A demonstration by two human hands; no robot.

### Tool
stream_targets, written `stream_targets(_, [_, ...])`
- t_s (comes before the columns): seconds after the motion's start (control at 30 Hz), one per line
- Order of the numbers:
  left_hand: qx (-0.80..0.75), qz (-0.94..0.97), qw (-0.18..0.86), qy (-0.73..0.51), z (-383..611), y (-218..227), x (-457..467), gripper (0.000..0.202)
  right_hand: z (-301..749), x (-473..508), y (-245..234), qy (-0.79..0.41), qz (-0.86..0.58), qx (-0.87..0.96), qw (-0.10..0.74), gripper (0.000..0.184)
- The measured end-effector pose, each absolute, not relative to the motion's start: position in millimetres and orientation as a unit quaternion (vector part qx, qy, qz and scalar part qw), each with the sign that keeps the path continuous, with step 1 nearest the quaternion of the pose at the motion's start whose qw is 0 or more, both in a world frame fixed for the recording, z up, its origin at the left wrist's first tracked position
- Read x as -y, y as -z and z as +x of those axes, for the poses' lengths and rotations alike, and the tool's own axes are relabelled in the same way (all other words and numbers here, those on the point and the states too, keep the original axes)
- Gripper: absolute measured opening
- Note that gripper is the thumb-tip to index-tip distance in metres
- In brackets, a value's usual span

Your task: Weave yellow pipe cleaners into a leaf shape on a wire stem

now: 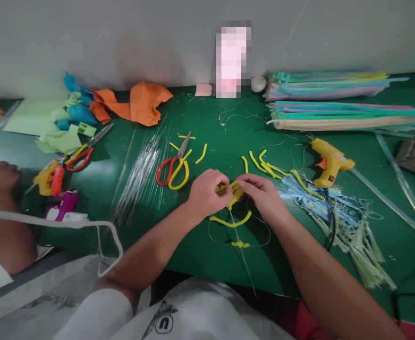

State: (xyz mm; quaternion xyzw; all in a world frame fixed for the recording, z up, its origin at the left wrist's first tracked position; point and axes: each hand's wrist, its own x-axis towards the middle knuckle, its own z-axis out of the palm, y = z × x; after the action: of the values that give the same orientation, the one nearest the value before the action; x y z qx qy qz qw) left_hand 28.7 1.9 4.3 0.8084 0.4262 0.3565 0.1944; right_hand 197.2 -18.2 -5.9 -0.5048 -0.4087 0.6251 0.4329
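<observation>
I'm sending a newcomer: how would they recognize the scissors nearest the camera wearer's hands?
On the green table, find the camera wearer's left hand. Just left of it lie scissors with one red and one yellow loop. Short yellow strips beside their blades distinguish them from the similar pair farther left.

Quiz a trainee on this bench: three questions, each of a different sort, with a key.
1. Fill in: as the wearer sees it, the silvery wires lie to the ___ of the scissors nearest the left hand.

2. True or false: both handle loops of those scissors are red.

3. Choose: the left hand and right hand are holding
A) a glue gun
B) yellow strips
C) orange paper

Key: 1 left; 2 false, one is yellow; 3 B.
</observation>
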Motion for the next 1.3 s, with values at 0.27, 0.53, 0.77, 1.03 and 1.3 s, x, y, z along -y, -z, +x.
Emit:
stream_targets(0.27, [-0.428, 0.823, 0.121, -0.354, 29.5, -2.7, 0.4, 0.011, 194.1, 19.6, 7.0, -0.564, -0.518, 0.457, 0.452, 0.011])
stream_targets(0.53, [-0.417, 0.828, 0.127, -0.354, 28.3, -1.4, -1.5, 0.011, 196.6, 22.9, 2.3, -0.401, -0.55, 0.583, 0.443, 0.009])
stream_targets(0.77, [-0.411, 0.837, 0.113, -0.343, 28.1, -1.0, -1.2, 0.01, 197.3, 21.9, -3.3, -0.361, -0.55, 0.633, 0.407, 0.011])
stream_targets(1.03, [-0.384, 0.845, 0.093, -0.359, 29.9, 0.4, 0.4, 0.008, 198.9, 19.0, 4.1, -0.508, -0.549, 0.525, 0.407, 0.011])
stream_targets(1.3, [-0.38, 0.857, 0.094, -0.335, 30.3, -1.1, 1.6, 0.01, 196.4, 16.3, 4.5, -0.606, -0.52, 0.438, 0.414, 0.019])
